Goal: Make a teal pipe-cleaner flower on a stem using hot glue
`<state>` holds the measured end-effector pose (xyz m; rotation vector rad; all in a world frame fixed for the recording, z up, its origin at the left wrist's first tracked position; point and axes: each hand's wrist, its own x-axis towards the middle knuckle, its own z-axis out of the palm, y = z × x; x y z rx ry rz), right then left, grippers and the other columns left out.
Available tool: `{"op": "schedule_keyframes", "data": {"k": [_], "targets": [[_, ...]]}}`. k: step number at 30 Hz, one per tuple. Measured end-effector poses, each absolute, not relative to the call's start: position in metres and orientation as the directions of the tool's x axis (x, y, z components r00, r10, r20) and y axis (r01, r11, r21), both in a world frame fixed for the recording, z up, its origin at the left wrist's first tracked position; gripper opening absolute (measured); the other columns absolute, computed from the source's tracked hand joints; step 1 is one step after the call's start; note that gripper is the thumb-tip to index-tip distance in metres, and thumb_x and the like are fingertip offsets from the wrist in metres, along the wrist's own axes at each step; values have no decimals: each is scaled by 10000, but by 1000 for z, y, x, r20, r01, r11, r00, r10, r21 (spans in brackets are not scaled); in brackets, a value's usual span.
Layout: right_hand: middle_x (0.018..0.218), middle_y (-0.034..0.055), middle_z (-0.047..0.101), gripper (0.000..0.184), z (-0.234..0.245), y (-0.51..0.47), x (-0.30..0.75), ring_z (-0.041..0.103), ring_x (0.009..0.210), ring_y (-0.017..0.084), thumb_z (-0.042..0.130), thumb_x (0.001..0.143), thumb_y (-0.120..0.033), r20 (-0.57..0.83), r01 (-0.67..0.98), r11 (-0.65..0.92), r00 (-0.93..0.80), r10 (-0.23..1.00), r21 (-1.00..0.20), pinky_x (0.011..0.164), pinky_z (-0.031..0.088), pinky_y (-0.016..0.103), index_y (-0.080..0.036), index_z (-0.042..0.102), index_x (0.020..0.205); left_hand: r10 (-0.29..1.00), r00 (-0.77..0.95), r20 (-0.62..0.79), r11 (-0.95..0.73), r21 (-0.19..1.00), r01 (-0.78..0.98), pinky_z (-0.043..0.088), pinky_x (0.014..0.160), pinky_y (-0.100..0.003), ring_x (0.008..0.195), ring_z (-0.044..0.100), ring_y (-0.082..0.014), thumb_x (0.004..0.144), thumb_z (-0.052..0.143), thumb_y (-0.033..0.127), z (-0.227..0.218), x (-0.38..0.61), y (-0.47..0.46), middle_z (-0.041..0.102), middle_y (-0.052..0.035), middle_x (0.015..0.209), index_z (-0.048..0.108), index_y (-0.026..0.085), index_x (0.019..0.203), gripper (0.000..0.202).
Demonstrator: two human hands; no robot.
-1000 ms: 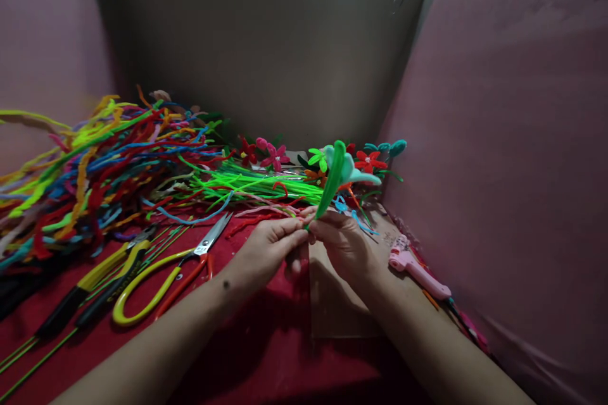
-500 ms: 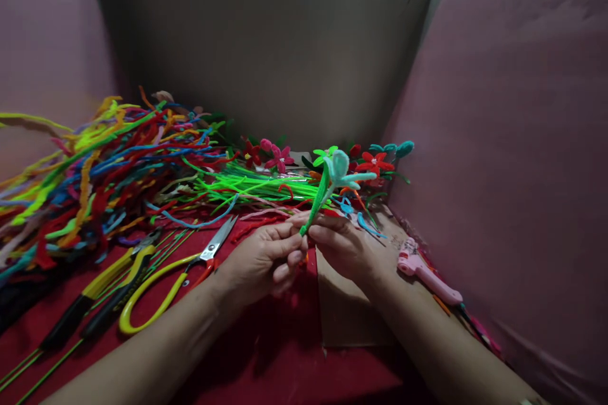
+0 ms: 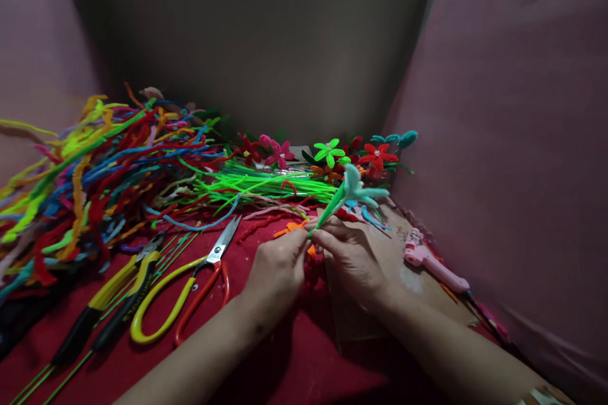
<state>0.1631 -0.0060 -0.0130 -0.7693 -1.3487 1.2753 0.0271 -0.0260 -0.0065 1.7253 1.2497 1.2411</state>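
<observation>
Pinching fuzzy flower (image 3: 342,197) in left hand (image 3: 279,262) and right hand (image 3: 349,256), with petals (image 3: 352,185) above grip. Likely light, bendy; hold by stem (image 3: 325,216).

dim, uneven light washes over a red surface (image 3: 304,361) and glints off the scissors (image 3: 217,250), a dark shadow pooling to their right, while the grey panel (image 3: 247,44) behind them lies in soft, featureless gloom.
</observation>
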Motion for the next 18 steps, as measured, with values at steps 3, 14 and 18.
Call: {"op": "schedule_keyframes", "data": {"k": [3,14,18], "targets": [[861,22,667,150,-6,-7,167,576,866,178,595,786,-288,243,-155,202,-321,915,-967,858,410,339,-211,714,833,972,233,16,-7,999,-40,371,343,-202,340,429,-73,781,541,304,-3,25,-27,502,38,520,565,162,680,176],[718,12,643,95,-6,4,185,569,726,164,671,706,-264,344,-310,235,-370,863,-921,771,443,326,-218,730,765,901,434,-27,116,977,-181,340,316,-182,297,341,-46,792,539,287,8,38,-30,471,49,471,540,149,648,199],[730,10,612,136,-8,5,182,556,742,165,667,704,-329,341,-243,304,-128,931,-921,745,450,317,-196,696,704,917,117,380,-396,848,351,413,534,-217,546,509,-111,779,533,233,10,47,-21,553,-7,616,587,174,680,128]]}}
